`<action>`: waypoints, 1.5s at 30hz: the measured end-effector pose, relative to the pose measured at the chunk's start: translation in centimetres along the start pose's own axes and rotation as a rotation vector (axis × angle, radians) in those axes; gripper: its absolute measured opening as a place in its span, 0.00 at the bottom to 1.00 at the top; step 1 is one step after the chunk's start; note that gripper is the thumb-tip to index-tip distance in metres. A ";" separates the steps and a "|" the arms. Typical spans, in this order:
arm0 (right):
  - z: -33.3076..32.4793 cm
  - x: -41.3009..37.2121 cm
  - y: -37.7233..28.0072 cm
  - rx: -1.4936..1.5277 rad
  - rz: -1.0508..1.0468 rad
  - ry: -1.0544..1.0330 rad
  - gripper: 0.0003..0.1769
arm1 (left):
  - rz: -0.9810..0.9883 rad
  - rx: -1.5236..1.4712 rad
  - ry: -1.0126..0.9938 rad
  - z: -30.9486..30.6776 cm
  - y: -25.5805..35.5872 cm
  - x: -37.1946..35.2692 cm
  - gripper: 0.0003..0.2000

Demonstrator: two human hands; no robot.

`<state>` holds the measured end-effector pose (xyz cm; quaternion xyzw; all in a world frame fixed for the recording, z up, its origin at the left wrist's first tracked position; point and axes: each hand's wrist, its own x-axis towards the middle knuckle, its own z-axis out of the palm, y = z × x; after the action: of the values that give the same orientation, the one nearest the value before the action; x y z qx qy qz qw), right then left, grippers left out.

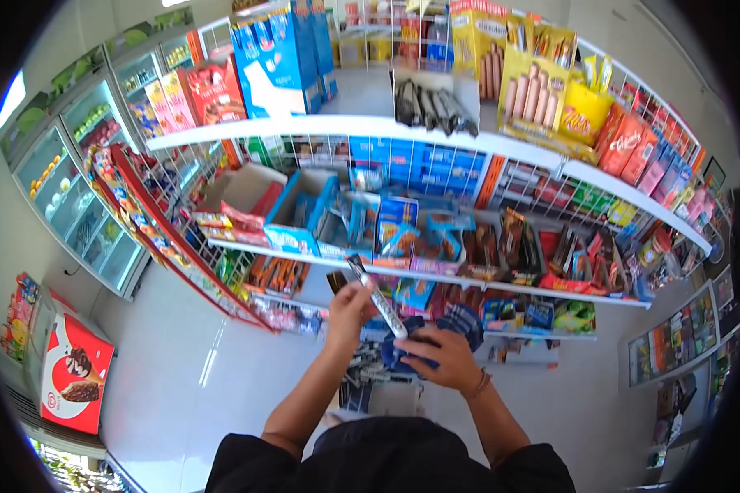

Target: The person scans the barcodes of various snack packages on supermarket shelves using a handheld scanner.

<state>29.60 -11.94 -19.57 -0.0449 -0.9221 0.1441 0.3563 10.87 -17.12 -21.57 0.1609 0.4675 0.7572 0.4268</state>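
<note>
My left hand [351, 307] is closed, its fingers pinching a slim white stick-shaped packet [388, 314] with a black upper end. The packet slants down to the right in front of the shelves. My right hand [446, 358] is closed around a dark blue checked cloth [462, 322], at the packet's lower end. Part of the cloth hangs out beyond my right fingers. Below my hands, close to my body, more slim black-and-white packets [362, 371] lie together, partly hidden by my arms.
A white shelf rack [321, 125] holds boxed snacks, including an open box of dark sticks [436, 105]. On the left stand a red-edged rack [152, 209], glass-door fridges [82, 197] and a red ice cream freezer [76, 361]. Pale floor [197, 361] lies around me.
</note>
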 end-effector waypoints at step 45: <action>-10.6 18.8 4.2 -0.048 0.456 0.168 0.36 | -0.297 0.083 -0.107 -5.9 -6.9 -4.4 0.11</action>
<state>22.65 -1.97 -1.28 -0.2724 -0.8583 0.1946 0.3888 13.02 -22.61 -29.75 0.1478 0.4936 0.6560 0.5515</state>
